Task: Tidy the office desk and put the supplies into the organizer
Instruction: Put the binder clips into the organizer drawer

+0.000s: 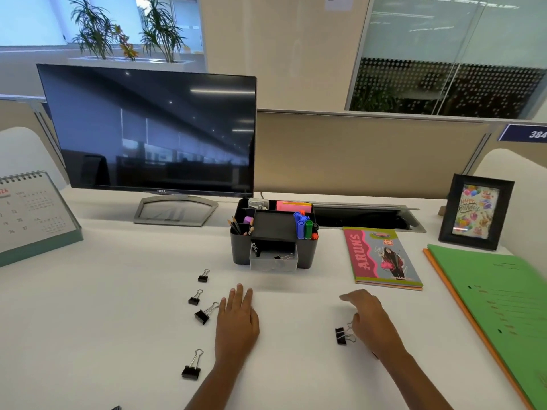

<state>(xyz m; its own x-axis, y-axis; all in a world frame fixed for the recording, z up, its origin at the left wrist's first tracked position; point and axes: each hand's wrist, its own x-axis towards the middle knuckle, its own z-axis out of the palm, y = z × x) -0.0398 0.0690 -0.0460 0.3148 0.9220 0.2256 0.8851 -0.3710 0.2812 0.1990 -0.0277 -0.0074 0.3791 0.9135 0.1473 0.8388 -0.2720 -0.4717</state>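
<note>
The white desk [124, 291] looks mostly tidied, by my reading: the black organizer [273, 241] at twelve o'clock from the hands is already stocked, and only binder clips lie loose. Its left compartment holds pencils [236, 226], its right one blue and green markers [303, 226], and the back one pink sticky notes [293, 206]. The clear drawer [273, 260] at its front stands pulled out with at least two clips inside.

Left to do: four clips lie at nine o'clock of the left hand [236, 318], namely the far clip [203, 276], the second clip [194, 298], the large clip [204, 313] just beside the thumb, and the near clip [191, 366] at seven o'clock. That hand rests flat and spread on the desk, holding nothing.

The right hand [371, 319] pinches the wire handle of the fifth clip [342, 335], which hangs at its seven o'clock, close to the desk. It probably goes into the drawer next.
</note>
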